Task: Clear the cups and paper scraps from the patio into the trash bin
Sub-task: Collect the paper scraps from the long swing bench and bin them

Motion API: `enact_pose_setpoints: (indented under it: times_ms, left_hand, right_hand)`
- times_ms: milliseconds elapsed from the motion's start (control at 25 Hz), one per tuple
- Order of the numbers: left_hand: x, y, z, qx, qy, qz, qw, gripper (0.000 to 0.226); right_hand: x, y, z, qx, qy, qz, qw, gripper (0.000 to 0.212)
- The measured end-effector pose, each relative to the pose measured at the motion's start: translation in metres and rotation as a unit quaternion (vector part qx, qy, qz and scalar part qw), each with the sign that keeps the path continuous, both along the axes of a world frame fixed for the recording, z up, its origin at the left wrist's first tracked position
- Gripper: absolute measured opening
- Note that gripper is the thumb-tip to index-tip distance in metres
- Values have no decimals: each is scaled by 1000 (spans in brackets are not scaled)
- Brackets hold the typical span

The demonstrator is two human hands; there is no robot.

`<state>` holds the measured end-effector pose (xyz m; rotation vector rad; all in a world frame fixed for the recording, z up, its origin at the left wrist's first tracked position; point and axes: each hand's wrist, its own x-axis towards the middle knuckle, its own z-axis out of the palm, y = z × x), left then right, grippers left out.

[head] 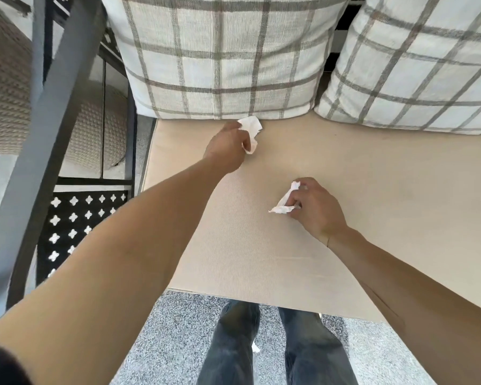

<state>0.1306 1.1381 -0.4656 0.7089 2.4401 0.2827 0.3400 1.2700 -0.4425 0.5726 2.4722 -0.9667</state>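
On the beige seat cushion [372, 195], my left hand [228, 145] grips a crumpled white paper scrap [251, 126] close to the front edge of the left plaid pillow. Nearer to me and to the right, my right hand [315, 208] pinches a second white paper scrap [285, 200] that trails down onto the cushion. A small white scrap [255, 348] lies on the speckled grey floor between my legs. No cup and no trash bin are in view.
Two plaid pillows [220, 56] [417, 68] lean at the back of the seat. A dark metal frame [53, 107] slants down the left side. Beyond it are a woven pouf [95, 134] and a black rug with white crosses [75, 223].
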Motion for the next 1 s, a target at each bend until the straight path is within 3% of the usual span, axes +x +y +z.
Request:
enact_pose_setpoints:
  times_ms: [80, 320, 480, 600, 1000]
  left_hand:
    - [-7, 6, -12, -29, -5, -24, 999, 17]
    - [-4, 8, -14, -6, 31, -42, 999, 12]
    - [13, -7, 10, 1, -19, 0, 1000, 21]
    - [45, -31, 43, 30, -31, 29, 999, 22]
    - [102, -93, 214, 189, 26, 142, 971, 25]
  right_hand:
    - [4, -3, -5, 24, 8, 0, 1000, 6]
    - [3, -11, -10, 38, 14, -58, 998, 7]
    - [9, -17, 7, 4, -3, -124, 992, 11]
    - [15, -23, 41, 8, 8, -157, 988, 31]
    - [5, -42, 209, 33, 126, -185, 974, 13]
